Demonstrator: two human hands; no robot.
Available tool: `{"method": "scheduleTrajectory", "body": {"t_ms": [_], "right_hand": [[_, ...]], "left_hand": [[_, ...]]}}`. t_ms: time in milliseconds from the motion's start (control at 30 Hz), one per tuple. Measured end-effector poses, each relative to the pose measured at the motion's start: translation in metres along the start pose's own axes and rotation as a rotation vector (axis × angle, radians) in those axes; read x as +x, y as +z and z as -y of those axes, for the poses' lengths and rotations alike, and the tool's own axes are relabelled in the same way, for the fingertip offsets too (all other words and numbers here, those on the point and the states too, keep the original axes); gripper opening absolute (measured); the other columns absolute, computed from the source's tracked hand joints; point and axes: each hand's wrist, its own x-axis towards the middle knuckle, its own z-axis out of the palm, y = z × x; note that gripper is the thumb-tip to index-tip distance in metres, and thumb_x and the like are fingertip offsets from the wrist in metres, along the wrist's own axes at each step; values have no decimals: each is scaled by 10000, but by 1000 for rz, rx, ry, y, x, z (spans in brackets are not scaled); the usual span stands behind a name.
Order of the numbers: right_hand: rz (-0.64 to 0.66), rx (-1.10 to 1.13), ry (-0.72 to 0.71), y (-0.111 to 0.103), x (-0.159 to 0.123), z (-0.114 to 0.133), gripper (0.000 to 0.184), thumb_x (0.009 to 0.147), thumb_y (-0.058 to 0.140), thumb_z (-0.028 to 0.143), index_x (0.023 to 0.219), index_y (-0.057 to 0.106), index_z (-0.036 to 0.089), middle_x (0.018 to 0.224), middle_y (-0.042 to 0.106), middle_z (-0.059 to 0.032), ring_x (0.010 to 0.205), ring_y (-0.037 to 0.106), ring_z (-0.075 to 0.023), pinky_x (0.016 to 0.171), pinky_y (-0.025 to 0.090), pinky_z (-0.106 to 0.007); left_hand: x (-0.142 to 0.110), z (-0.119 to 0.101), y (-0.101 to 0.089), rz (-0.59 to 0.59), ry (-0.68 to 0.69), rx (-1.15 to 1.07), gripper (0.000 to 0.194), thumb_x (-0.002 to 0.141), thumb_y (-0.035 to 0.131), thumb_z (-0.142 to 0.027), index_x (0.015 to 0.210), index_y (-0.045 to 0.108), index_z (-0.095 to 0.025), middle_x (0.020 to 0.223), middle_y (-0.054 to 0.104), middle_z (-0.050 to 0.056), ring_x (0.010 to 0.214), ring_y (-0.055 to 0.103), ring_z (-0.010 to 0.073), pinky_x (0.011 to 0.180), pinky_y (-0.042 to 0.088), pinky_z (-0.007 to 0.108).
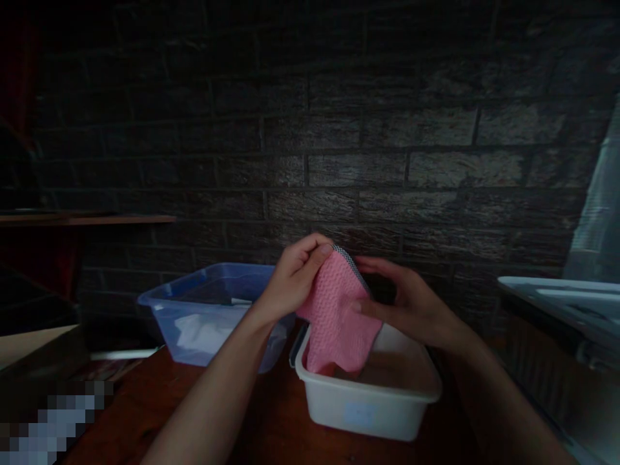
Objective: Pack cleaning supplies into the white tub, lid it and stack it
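A pink textured cloth [334, 316] with a black-and-white checked edge hangs in front of me, its lower part reaching into a white plastic basin [363, 387]. My left hand [298, 274] pinches its upper corner between thumb and fingers. On the cloth's right side is my right hand [411, 300], with the thumb against the front face and the fingers curled behind the checked edge. A pale blue label is on the basin's front wall. The cloth hides part of the basin's inside.
A translucent blue bin [208, 323] with white material inside stands left of the basin on the reddish-brown table [135, 413]. A dark brick wall [310, 161] rises behind. At right is a large light-lidded container [571, 297]; a shelf [87, 219] projects at left.
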Motion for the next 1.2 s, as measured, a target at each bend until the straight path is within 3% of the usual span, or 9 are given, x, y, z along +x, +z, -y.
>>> {"method": "scheduleTrajectory", "body": {"t_ms": [133,200,333,433,533,700,833,1067,1200], "right_hand": [[270,129,98,14,-3,9,289,898,734,464,1035,759,210,1011,757,-24,921,688,-218,818,536,-325],[307,205,168,14,-3,10,349,942,661,506,877,740,172,828,710,-15,733,622,-169,655,478,-279],[207,370,257,5,-2,9,385,936,670,515,837,697,144,730,622,3,609,483,-106,547,353,-238],[73,456,346,-4,-3,9,389,908,705,520,805,680,145,714,628,1,583,467,-96,527,333,-224],[4,570,417,-7,-5,11,375,888,736,494,762,673,147,663,609,12,548,453,-88,512,331,-215],[-25,849,570,-1,-5,18,305,831,807,431,852,728,137,701,658,-12,572,542,-110,562,440,-231],[-228,956,590,5,2,18,279,814,819,416,867,713,163,739,681,-13,619,598,-138,613,509,-258],[-528,1033,484,0,14,4,236,850,771,401,878,676,187,796,702,-13,714,666,-167,755,580,-307],[-544,956,447,-2,14,4,275,863,725,473,906,678,205,818,724,-45,804,715,-241,809,603,-391]], "left_hand": [[-3,-5,9,108,-14,-12,239,1018,570,-350,889,683,-183,798,587,-11,722,512,131,652,389,239],[-2,-3,10,124,-33,-39,225,1009,590,-352,903,692,-182,780,588,-16,684,500,119,612,372,229],[-3,8,4,236,-172,-217,166,918,725,-337,977,669,-193,808,633,-19,668,537,107,589,383,207],[-5,19,-3,498,-338,-327,314,820,818,-304,1076,662,-210,956,703,22,789,638,156,701,471,252],[-8,31,-3,724,-435,-271,250,782,829,-331,942,724,-169,890,718,49,780,647,196,716,476,291],[-6,55,17,517,-393,-152,258,870,725,-419,800,706,-171,768,638,8,739,554,172,673,414,262],[-7,70,27,384,-404,-102,302,880,710,-482,878,722,-180,871,686,33,839,584,194,717,446,261],[-17,77,17,491,-651,-103,665,903,475,-776,948,738,-167,661,708,49,568,621,178,534,441,259],[-19,75,25,650,-807,-297,793,894,374,-837,1178,704,-174,760,773,114,667,723,232,655,529,320]]}}
